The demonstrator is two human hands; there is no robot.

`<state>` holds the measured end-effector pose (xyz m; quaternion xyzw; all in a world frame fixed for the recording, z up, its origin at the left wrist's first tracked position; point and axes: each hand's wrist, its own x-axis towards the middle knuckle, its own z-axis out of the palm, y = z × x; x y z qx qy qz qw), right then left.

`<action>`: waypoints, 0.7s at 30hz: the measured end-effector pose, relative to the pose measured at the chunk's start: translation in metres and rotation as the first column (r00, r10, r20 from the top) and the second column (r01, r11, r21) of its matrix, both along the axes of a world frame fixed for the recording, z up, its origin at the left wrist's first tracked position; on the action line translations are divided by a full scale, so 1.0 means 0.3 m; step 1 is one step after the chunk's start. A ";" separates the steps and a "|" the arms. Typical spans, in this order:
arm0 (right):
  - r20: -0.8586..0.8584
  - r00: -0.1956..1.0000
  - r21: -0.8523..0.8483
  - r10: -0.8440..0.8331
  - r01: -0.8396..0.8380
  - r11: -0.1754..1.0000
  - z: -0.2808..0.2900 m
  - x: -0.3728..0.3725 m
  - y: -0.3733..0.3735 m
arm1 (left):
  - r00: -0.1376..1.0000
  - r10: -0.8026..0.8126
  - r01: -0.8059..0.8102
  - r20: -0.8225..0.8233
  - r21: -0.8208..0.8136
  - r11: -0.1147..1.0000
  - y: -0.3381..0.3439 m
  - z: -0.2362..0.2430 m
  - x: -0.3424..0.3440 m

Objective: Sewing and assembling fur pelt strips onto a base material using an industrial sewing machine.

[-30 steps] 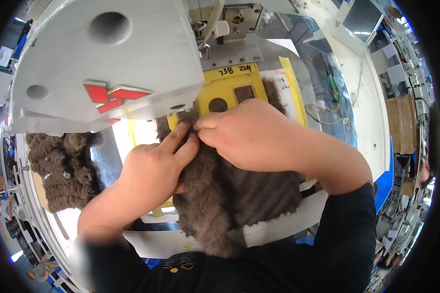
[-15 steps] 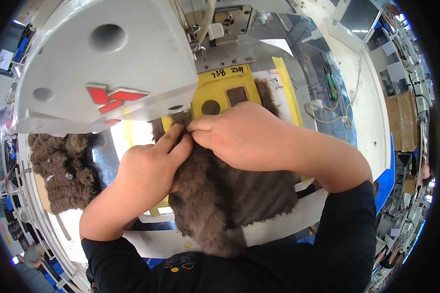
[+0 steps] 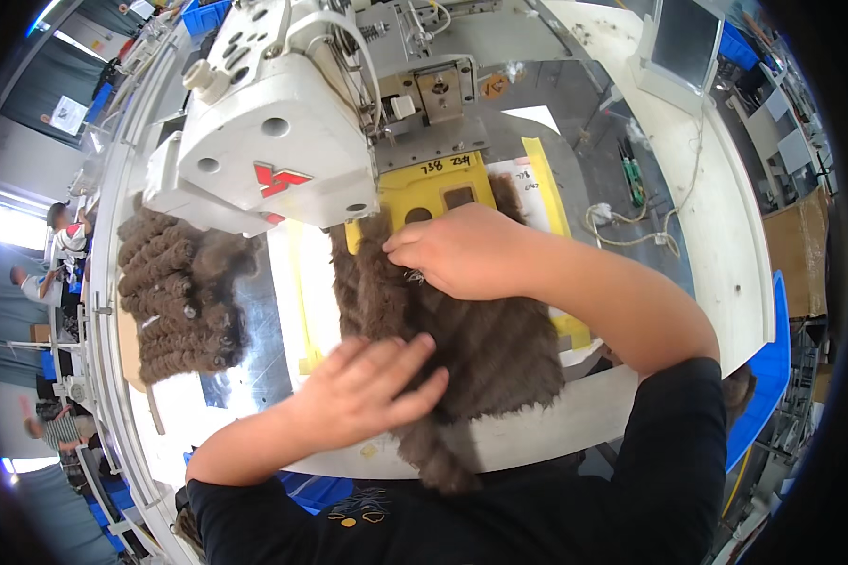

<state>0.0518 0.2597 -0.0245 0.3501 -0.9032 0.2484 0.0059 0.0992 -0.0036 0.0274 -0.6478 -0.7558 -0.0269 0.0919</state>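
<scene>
A brown fur strip runs from beneath the machine head toward my body, over the left part of a wider brown fur panel. My right hand is closed, its fingertips pressed together at the strip's right edge, beside a yellow template plate with cut-outs. Small pale strands show just under those fingers. My left hand is nearer to me, over the strip's lower part, fingers spread and slightly blurred. I cannot tell whether it touches the fur.
A white sewing machine head with a red emblem stands at the far left. Ribbed brown fur pieces are piled left. Green-handled tweezers and a cord are at right, below a screen. A blue bin stands beyond the table's right edge.
My left hand has come away from beside my right fingertips, moved back toward my body and spread its fingers. My right hand stays near the template. The head view has shifted, showing more of the machine.
</scene>
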 end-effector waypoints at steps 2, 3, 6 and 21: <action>0.082 0.996 0.071 -0.045 0.039 0.997 0.016 -0.017 -0.017 | 0.994 -0.097 0.095 -0.055 -0.046 0.994 -0.008 -0.009 0.066; 0.140 0.987 0.123 -0.078 0.060 0.991 0.040 -0.026 -0.024 | 0.992 -0.117 0.114 -0.044 -0.048 0.992 -0.018 -0.026 0.091; 0.119 0.992 -0.082 -0.044 0.054 0.995 -0.033 -0.043 0.022 | 0.991 -0.117 0.115 -0.061 -0.048 0.992 -0.007 -0.011 0.134; -0.129 0.989 -0.022 0.068 -0.071 0.997 -0.062 0.033 -0.068 | 0.704 0.463 -0.707 0.539 0.464 0.534 -0.552 0.142 0.097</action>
